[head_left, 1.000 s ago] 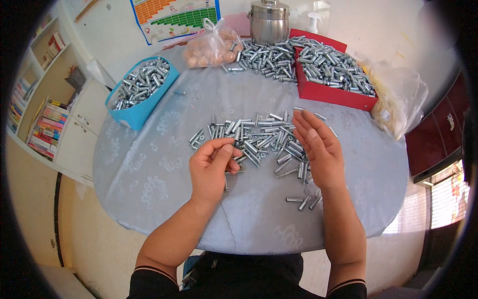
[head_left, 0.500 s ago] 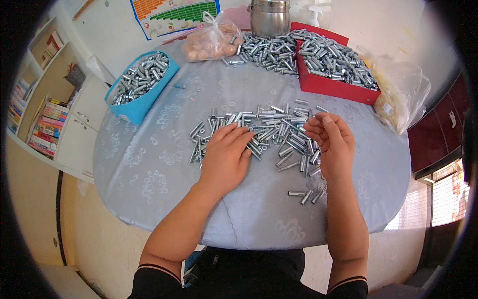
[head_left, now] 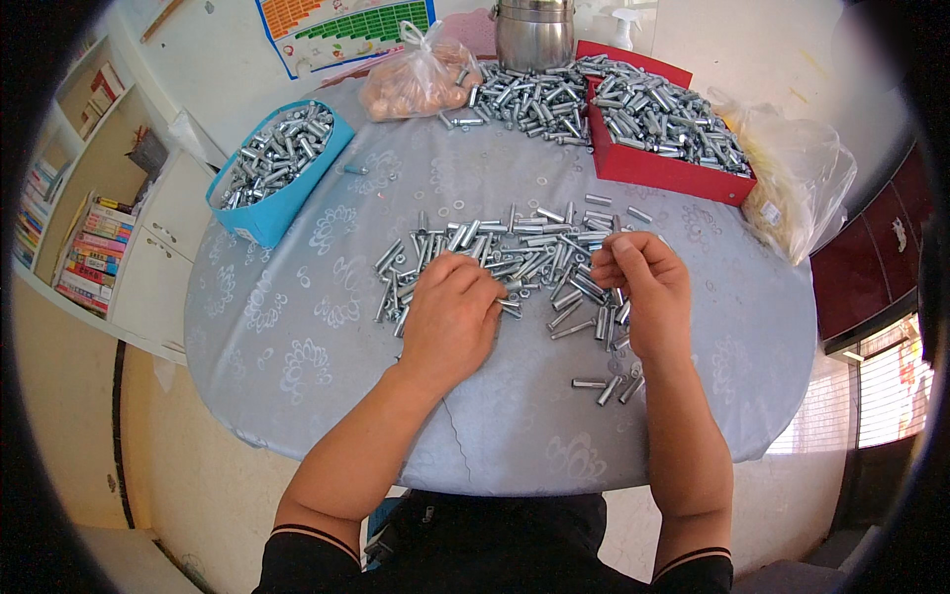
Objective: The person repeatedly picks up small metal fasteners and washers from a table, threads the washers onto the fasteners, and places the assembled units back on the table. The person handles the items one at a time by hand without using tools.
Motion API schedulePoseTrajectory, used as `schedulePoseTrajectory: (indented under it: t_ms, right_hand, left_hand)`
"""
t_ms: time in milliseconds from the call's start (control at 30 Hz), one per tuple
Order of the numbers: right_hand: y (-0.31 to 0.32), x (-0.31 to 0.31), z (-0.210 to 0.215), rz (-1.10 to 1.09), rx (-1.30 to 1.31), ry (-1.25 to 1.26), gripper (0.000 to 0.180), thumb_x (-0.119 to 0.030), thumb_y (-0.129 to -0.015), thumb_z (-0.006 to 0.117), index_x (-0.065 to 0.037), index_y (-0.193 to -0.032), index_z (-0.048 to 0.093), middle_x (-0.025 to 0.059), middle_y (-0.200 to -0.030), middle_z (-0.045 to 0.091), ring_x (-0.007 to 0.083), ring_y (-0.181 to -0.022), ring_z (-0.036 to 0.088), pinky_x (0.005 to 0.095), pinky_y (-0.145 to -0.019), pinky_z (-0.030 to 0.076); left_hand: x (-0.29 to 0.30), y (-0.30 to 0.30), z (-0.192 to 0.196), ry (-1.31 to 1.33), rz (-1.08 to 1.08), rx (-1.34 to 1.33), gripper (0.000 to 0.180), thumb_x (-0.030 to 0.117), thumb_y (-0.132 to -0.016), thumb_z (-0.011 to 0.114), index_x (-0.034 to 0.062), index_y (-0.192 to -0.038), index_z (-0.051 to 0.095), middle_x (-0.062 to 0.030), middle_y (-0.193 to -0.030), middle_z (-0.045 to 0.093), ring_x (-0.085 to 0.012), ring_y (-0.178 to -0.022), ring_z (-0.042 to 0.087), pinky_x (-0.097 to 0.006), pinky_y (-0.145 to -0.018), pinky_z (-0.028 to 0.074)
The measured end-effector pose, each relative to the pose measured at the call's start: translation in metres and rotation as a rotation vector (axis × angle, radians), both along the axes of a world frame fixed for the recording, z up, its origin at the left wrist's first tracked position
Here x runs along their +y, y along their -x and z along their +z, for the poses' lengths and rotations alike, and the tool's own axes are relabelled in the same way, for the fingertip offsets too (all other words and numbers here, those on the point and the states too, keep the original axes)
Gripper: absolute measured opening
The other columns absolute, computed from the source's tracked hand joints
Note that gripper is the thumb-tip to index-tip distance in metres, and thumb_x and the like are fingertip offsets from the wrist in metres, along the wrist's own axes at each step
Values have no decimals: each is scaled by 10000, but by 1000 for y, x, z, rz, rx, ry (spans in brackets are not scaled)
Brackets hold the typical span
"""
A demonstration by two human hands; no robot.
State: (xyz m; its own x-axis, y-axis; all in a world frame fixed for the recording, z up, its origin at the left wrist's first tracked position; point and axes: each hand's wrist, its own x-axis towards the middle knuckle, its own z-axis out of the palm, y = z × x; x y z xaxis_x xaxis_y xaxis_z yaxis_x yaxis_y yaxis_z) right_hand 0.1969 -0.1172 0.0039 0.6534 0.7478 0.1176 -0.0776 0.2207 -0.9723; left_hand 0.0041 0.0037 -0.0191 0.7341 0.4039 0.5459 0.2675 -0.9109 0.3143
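A loose spread of silvery bolts, metal sleeves, nuts and washers (head_left: 539, 259) covers the middle of the table. Over the left part of this spread rests my left hand (head_left: 447, 315), its fingers curled down among the bolts; what lies under the fingertips is hidden. My right hand (head_left: 653, 302) hovers at the spread's right edge, thumb and forefinger pinched together. Whatever small piece the pinch holds, if any, cannot be made out. Just below that hand lie several separate metal sleeves (head_left: 608, 390), with a few washers (head_left: 616, 366) close by.
A blue container (head_left: 259, 230) full of assembled bolts stands at the far left. Farther back are a tied bag of brownish round items (head_left: 416, 87), a heap of bolts (head_left: 534, 104) and a steel pot (head_left: 535, 35). A bolt-filled red box (head_left: 673, 178) and clear plastic bag (head_left: 802, 198) stand right.
My left fingers have curled in more tightly over the bolts. My right hand has shifted slightly left and down, its thumb and forefinger still together.
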Motion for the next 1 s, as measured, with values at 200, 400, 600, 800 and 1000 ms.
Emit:
schedulePoseTrajectory:
  t_ms: [200,400,600,800,1000]
  right_hand:
    - [5,1,-1,15,-18,43,168,-144,-953,574,9,-947,642,68,-842,676,109,-717,614,245,-668,499]
    - [5,2,-6,48,-38,48,168,-148,-952,579,7,-966,643,61,-848,678,107,-719,613,244,-672,497]
    - [6,2,-7,58,-52,89,155,-140,-944,593,4,-965,646,50,-850,677,100,-727,607,244,-679,497]
    - [11,3,-13,93,-499,203,124,-100,-847,687,-9,-928,665,53,-852,671,145,-747,621,272,-687,495]
    - [20,11,-21,182,-1228,117,186,-88,-725,703,-68,-908,683,97,-897,647,298,-866,606,377,-773,491]
  left_hand:
    - [-1,-1,1,12,-54,16,240,46,-678,722,50,-915,683,-85,-935,641,-271,-996,558,-389,-879,449]
    - [1,0,-5,17,-100,-30,214,48,-686,724,49,-897,687,-86,-872,656,-269,-937,587,-386,-851,466]
    - [-4,4,5,199,-86,-91,129,35,-743,705,40,-870,680,-90,-922,677,-259,-956,612,-371,-854,478]
    - [-5,8,2,824,-131,-339,156,70,-900,609,48,-1055,605,-74,-963,682,-169,-900,657,-301,-787,530]
    - [-7,6,9,1238,-186,-567,281,96,-985,487,45,-1262,478,-103,-972,648,-198,-866,680,-286,-707,581]
